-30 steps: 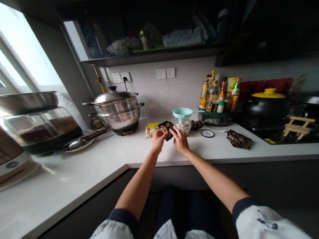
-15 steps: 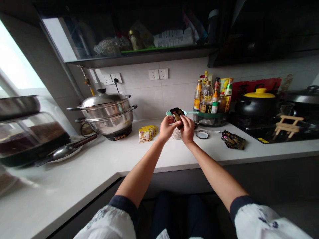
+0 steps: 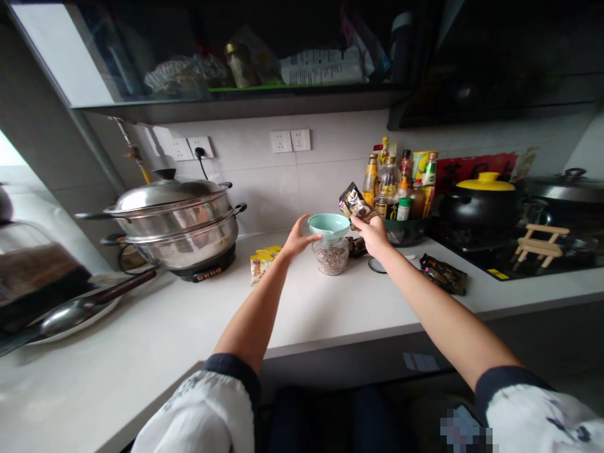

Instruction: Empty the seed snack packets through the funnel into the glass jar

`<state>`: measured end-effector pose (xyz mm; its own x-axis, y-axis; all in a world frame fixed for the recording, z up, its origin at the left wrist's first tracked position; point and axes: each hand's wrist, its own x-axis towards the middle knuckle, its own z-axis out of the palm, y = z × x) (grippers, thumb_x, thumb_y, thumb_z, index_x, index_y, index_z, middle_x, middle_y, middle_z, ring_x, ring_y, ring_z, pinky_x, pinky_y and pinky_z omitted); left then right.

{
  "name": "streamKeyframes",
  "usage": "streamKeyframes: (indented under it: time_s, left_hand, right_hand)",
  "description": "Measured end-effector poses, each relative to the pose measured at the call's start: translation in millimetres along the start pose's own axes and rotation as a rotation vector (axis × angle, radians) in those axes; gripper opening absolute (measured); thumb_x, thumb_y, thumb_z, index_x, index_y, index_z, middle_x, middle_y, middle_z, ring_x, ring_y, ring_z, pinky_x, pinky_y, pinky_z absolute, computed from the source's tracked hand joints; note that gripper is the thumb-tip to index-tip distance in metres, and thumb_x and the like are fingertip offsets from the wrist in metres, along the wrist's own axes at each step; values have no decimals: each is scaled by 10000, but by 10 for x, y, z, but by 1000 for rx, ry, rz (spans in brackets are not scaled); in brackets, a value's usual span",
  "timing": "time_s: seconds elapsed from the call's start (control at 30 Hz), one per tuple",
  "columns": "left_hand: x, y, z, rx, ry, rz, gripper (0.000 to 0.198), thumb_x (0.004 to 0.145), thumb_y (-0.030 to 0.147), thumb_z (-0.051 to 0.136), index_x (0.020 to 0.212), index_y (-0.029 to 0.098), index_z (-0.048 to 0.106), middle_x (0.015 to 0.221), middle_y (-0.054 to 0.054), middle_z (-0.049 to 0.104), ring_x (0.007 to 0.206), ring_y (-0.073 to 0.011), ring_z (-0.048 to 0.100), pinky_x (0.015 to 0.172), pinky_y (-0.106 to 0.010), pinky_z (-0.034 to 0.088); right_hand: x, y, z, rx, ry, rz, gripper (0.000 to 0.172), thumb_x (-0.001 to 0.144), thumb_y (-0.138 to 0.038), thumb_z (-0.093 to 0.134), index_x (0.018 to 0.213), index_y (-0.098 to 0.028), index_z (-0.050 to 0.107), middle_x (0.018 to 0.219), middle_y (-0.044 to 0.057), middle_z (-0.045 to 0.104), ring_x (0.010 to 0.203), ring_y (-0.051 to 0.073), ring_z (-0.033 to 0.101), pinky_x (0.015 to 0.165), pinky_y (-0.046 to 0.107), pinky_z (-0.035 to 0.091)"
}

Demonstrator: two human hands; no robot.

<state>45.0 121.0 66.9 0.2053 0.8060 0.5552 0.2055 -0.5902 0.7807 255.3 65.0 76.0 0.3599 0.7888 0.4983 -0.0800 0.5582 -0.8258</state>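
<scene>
The right hand (image 3: pixel 375 234) is gripping a dark sachet (image 3: pixel 355 202) tilted at the funnel's (image 3: pixel 329 224) two o'clock rim — the pouring step. The left hand (image 3: pixel 296 238) is bracing the funnel over the jar (image 3: pixel 331 257) on the bench (image 3: pixel 330 302); next, probably a steeper tip.

Both arms reached forward from the body, nearly straight, in dark cuffs and white patterned sleeves. The left hand (image 3: pixel 296 239) was open, its fingers (image 3: pixel 311 239) spread and curved towards the right, thumb raised. The right hand (image 3: pixel 375 234) sat slightly higher and further right, its fingers pinched closed, wrist bent a little upward.
</scene>
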Motion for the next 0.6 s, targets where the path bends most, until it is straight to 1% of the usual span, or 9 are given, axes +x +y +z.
streamKeyframes:
  time_s: [0.07, 0.17, 0.23, 0.33, 0.43, 0.53, 0.6]
  left_hand:
    - [43, -65, 20, -58, -54, 0, 785, 556, 370, 822, 1263, 205, 525, 1365, -118, 512, 1267, -273, 461, 1038, -363, 383]
    - [94, -149, 74, -139, -108, 4, 759, 555, 373, 819, 1237, 199, 535, 1226, -112, 599, 1131, -244, 556, 957, -344, 443]
    - [116, -189, 119, -203, -137, -9, 729, 559, 383, 813, 1206, 191, 535, 1093, -93, 641, 999, -210, 601, 877, -323, 477]
    - [121, -223, 190, -293, -154, -29, 684, 543, 406, 815, 1125, 185, 530, 920, -47, 648, 829, -166, 607, 747, -283, 494]
    - [97, -237, 245, -300, -104, -23, 642, 525, 430, 818, 1046, 193, 526, 842, -15, 625, 744, -138, 584, 670, -250, 477]
    - [72, -249, 277, -251, -11, -3, 619, 515, 437, 821, 1007, 198, 531, 836, -5, 612, 734, -130, 573, 657, -239, 460]
    - [68, -255, 291, -248, 17, 1, 619, 514, 441, 821, 1001, 198, 527, 814, 4, 601, 724, -128, 566, 648, -237, 448]
  right_hand:
    - [75, -75, -47, 102, -48, 124, 273, 684, -223, 692, 930, -209, 575, 945, 14, 692, 830, 161, 642, 732, 374, 557]
    - [152, -210, -106, 161, -88, 254, 262, 686, -140, 671, 911, -219, 561, 874, -18, 697, 740, 137, 631, 671, 362, 573]
    - [191, -289, -132, 206, -88, 329, 218, 686, -100, 654, 858, -199, 564, 809, -14, 696, 694, 134, 622, 662, 364, 578]
    - [243, -367, -139, 277, -102, 444, 120, 721, -94, 630, 805, -168, 587, 742, 13, 691, 647, 131, 612, 637, 330, 574]
    - [295, -405, -109, 276, -107, 513, 79, 774, -133, 627, 845, -164, 613, 730, 20, 696, 617, 122, 607, 568, 277, 547]
    - [345, -429, -66, 186, -114, 523, 112, 760, -113, 662, 844, -166, 613, 726, 16, 701, 596, 118, 608, 536, 257, 529]
    - [375, -449, -40, 116, -149, 527, 125, 741, -99, 681, 815, -163, 605, 712, 18, 698, 570, 112, 598, 526, 254, 526]
